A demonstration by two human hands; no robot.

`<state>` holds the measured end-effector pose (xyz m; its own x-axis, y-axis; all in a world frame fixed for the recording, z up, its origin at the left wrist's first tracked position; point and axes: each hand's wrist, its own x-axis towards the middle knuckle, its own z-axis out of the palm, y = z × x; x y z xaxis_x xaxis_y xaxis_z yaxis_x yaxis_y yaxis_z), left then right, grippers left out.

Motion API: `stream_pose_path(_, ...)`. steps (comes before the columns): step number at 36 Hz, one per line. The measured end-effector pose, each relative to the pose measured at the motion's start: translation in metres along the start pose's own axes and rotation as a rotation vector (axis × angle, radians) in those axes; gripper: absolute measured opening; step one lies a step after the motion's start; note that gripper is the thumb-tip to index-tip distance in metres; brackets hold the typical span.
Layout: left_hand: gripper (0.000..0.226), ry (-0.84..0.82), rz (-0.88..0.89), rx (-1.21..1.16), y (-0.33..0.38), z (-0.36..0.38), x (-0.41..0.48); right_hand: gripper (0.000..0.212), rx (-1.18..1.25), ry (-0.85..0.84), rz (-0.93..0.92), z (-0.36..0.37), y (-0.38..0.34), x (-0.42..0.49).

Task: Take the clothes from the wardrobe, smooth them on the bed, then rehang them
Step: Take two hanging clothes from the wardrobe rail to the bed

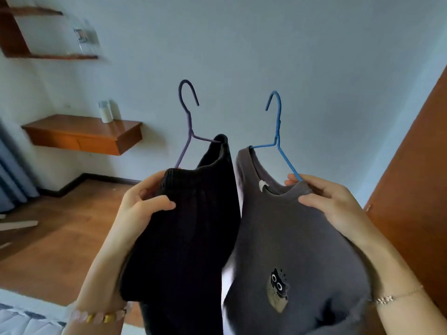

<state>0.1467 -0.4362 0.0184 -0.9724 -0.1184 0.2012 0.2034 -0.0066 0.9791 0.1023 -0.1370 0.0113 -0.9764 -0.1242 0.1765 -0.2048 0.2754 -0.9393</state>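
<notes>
Held up side by side before a pale wall (242,44), above a corner of the bed (21,321) at lower left, out of the wardrobe and not yet laid down.

On the right, grey tee (297,238): thin jersey, limp, likely light, bound to sag and crease wherever unsupported. Just beside it on the left, black knit (191,226): ribbed, thicker, probably heavier and stretchier, so better not hauled by the collar.

Left hand (142,206) clasped round the knit's shoulder, thumb across the front, other fingers tucked behind. Right hand (326,201) pinching the tee's shoulder seam together with the wire just above it.

Purple hanger (187,128) in the knit, blue hanger (278,131) in the tee: slim coated wire, stiff yet springy, hooks up and free. Possibly slick enough to shed a wide neckline if tipped, so worth carrying level.

Best hold, by this look: at the shoulders, cloth and wire together; for smoothing, flat palms from collar toward hem.
</notes>
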Motion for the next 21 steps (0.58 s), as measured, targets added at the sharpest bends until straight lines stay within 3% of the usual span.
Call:
stream_pose_path(10, 0.050, 0.217, -0.026, 0.080, -0.036, -0.016, 0.101, 0.038, 0.028, -0.227, -0.027, 0.023, 0.036, 0.164)
stream_pose_path(21, 0.044, 0.645, -0.162, 0.022, -0.083, -0.041, 0.190, 0.031, 0.006, -0.593, -0.088, 0.084, 0.084, 0.365)
